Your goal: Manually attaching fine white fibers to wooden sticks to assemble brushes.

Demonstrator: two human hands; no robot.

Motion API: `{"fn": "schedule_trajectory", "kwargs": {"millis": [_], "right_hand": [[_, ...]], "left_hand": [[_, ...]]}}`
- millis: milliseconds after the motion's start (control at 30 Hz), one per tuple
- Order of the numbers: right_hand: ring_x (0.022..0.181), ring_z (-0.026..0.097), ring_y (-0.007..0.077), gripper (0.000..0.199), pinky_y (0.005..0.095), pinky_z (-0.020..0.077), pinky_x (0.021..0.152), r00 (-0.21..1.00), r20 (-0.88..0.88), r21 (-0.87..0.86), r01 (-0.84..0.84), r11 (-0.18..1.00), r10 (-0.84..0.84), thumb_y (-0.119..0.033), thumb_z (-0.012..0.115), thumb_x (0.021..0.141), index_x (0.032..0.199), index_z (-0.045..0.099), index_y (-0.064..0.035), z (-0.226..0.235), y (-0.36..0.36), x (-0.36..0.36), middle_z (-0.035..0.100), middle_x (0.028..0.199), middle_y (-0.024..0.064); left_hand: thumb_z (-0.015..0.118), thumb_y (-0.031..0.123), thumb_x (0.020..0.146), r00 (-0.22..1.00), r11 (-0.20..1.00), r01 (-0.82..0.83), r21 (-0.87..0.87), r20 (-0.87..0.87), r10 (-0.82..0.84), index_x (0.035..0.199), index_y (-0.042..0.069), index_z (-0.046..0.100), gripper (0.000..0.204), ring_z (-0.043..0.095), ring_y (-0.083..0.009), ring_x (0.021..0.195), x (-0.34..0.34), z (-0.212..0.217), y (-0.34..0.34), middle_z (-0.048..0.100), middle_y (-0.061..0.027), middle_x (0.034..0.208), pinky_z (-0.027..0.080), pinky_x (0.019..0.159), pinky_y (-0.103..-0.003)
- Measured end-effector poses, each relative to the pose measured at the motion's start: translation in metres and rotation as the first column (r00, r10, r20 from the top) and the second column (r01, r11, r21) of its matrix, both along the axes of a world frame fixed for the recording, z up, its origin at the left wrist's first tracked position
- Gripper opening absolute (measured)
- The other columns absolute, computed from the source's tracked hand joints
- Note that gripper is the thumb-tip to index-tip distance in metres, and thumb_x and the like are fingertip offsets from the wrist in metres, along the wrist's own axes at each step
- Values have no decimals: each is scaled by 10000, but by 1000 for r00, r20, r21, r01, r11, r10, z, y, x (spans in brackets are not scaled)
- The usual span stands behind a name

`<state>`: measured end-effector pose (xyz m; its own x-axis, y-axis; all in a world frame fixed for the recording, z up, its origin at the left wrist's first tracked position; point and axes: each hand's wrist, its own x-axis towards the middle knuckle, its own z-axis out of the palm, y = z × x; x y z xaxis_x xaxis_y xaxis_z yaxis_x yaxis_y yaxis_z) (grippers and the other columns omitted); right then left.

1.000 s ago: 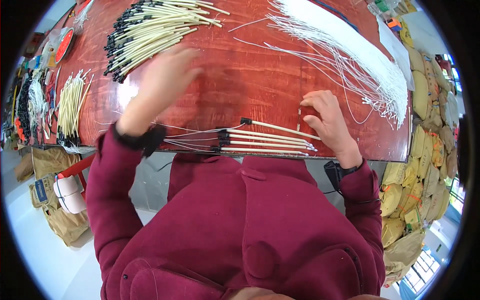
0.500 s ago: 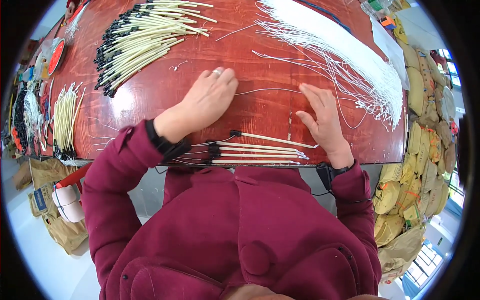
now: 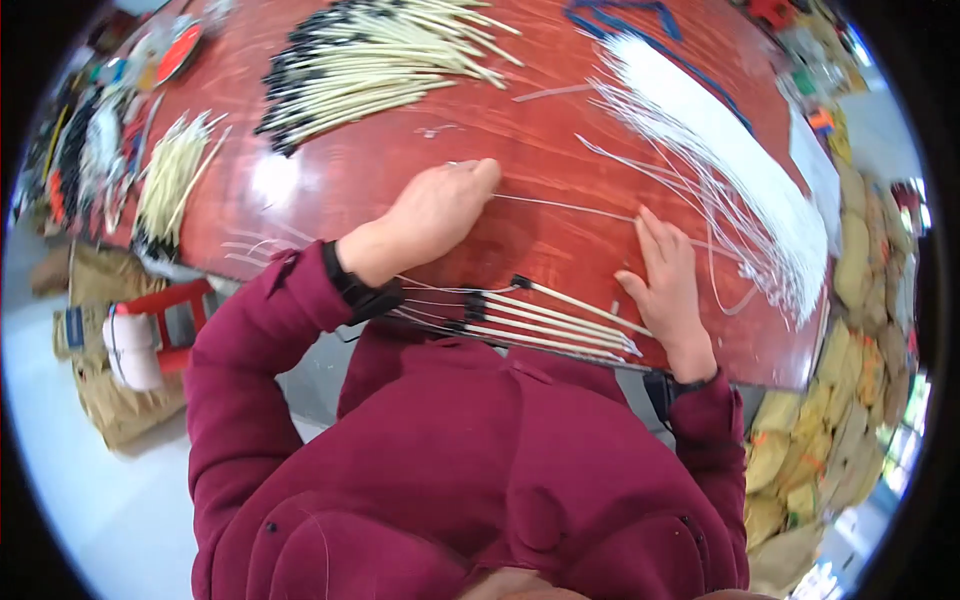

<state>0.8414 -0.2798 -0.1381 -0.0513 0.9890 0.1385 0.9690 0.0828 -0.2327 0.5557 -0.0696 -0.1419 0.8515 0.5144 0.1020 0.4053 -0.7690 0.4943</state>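
A thin white cord (image 3: 565,205) runs nearly straight between my hands, just over the red tabletop (image 3: 545,145). My left hand (image 3: 435,215) is closed on its left part, the fingertips turned down and partly hidden. At the right, my right hand (image 3: 668,285) has its fingers stretched out and its thumb apart, the fingertips touching the cord. Between my hands and the table's near edge lie several cream sticks (image 3: 560,325) with black ends to the left and pale tips to the right. White cords trail leftward from their black ends under my left wrist.
A large pile of cream sticks with black ends (image 3: 390,70) lies at the far left. A thick bundle of white cords (image 3: 720,130) spreads at the right, beside a blue strap (image 3: 670,45). A smaller stick bundle (image 3: 175,190) lies left. Stacked sacks (image 3: 850,330) stand beyond the table's right.
The head view has shifted and tilted, so the table sits differently in it. The cord between my hands now looks straighter. My left hand stays closed, my right fingers stretched out.
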Motion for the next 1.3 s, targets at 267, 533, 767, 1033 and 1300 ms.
{"fn": "schedule_trajectory", "kwargs": {"millis": [267,533,767,1033,1300], "right_hand": [[1352,430,386,705,479,328,1147,1000,-27,13,3,1000,-2,-445,597,983,1475,469,42,12,2,-20,458,1545,172],[1365,425,384,711,481,317,1156,1000,-23,3,5,1000,-5,-450,592,987,1481,463,44,19,-1,-33,454,1552,178],[1342,439,370,702,480,344,1129,999,-47,34,25,999,-24,-459,629,967,1449,500,35,23,-8,-43,475,1538,153],[1333,460,368,676,474,347,1130,998,-65,62,10,998,-6,-447,629,974,1439,515,31,21,-12,-44,501,1517,160],[1324,470,362,663,466,354,1123,997,-82,76,14,997,-7,-449,623,981,1432,527,26,19,-15,-46,517,1502,163]], "left_hand": [[650,109,907,971,969,-235,-77,-54,232,1036,35,561,173,676,-412,829,-49,25,12,697,-182,883,524,720,-487],[631,131,907,894,747,-436,503,145,424,1005,70,601,119,660,-324,967,-96,33,105,651,-123,954,541,797,-454],[588,138,940,948,756,-297,583,86,306,1002,97,591,74,644,-306,949,-109,21,136,617,-81,963,493,799,-449],[601,94,861,979,720,-187,669,185,83,1018,119,617,160,646,-281,927,-113,43,129,625,-68,967,496,826,-414],[625,74,849,976,875,-94,475,219,-14,1021,116,630,177,646,-298,881,-101,55,61,625,-80,980,515,767,-403]]}}
